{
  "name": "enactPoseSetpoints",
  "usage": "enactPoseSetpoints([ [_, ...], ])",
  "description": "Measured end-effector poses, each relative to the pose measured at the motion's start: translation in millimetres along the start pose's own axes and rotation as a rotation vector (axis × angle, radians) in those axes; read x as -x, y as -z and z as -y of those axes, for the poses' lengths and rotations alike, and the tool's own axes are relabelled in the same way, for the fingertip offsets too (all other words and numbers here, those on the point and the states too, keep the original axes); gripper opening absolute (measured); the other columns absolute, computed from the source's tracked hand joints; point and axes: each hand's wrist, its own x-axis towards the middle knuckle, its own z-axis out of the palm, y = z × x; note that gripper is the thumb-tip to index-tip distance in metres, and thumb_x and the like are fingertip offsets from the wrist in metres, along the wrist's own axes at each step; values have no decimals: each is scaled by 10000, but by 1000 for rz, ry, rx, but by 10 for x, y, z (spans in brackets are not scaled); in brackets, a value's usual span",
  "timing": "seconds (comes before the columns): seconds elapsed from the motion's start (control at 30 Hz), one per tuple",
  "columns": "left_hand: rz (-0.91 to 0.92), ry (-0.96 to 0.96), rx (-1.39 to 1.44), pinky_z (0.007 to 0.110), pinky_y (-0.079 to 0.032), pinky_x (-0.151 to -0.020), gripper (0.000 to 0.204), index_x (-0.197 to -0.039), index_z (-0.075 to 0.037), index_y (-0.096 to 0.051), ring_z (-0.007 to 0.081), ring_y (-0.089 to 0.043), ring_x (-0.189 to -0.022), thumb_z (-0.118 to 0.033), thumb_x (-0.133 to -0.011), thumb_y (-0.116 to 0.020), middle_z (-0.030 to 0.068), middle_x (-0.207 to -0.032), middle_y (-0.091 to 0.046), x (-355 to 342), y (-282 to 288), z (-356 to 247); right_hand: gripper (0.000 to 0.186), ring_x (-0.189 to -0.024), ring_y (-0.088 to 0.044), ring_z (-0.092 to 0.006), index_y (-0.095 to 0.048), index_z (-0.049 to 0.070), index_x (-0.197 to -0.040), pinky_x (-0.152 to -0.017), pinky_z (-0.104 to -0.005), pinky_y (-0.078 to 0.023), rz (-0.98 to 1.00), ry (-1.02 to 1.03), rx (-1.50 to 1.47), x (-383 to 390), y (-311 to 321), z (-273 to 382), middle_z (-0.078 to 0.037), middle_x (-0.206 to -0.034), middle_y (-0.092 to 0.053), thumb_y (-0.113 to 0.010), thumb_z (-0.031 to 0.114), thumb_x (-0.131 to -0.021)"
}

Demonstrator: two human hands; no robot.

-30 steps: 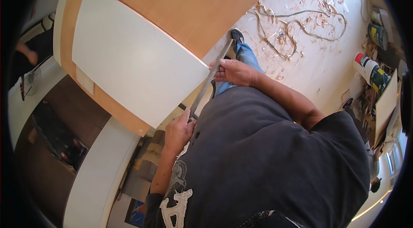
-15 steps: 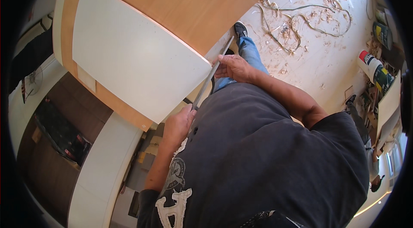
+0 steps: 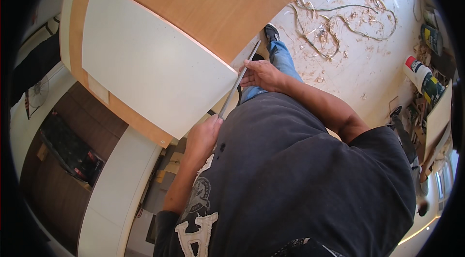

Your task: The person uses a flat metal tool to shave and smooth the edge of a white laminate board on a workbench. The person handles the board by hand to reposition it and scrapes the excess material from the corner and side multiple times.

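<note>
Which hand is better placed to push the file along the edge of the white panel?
Probably the left hand: it grips the near end of the long metal file, in line with the white panel edge. The right hand only rests its fingers on the blade further along, suited to steadying.

Place: a woodworking shop.
Floor: pale boards strewn with curled wood shavings and a loose green cord.
Bench: a broad brown plywood sheet with a white laminated panel lying on it.
Tool: a long grey metal file laid along the panel's edge.
Supplies: spray cans and bottles crowded at the right wall.
</note>
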Motion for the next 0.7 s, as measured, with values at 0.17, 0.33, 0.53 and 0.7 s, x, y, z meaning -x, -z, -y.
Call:
enactPoseSetpoints([
  [0.17, 9, 25, 16, 432, -479, -689, 311, -1035, -4, -622, 449, -579, -762, -305, -1016, -542, 253, -816, -607, -16, 34, -61, 373, -911, -693, -293, -631, 8, -1059, -891, -447, -546, 3, -17, -7, -46, 40, -17, -167, -997, -699, -533, 367, -1028],
  [0.33, -16, -74, 22, 543, -468, -702, 337, -936, -10, -594, 465, -613, -772, -310, -1008, -459, 251, -775, -632, -189, 4, -140, 382, -936, -689, -298, -616, 18, -1086, -906, -451, -534, -16, 9, -5, -92, 64, 87, -170, -1026, -701, -512, 381, -1032],
  [0.53, -16, -36, -81, 550, -472, -697, 330, -905, -21, -580, 453, -621, -735, -314, -1004, -465, 239, -751, -634, -157, 22, -209, 376, -984, -680, -281, -604, 37, -1126, -925, -433, -518, -52, -16, 11, 14, 48, 179, -152, -1101, -700, -498, 386, -1035],
  [0.7, -11, 15, -116, 470, -510, -732, 371, -1149, -12, -658, 445, -643, -810, -327, -997, -534, 247, -836, -661, -51, 72, -235, 382, -1001, -679, -262, -619, 43, -1158, -937, -421, -511, 64, 5, 11, -1, 86, 89, -116, -1136, -697, -498, 384, -1036],
])
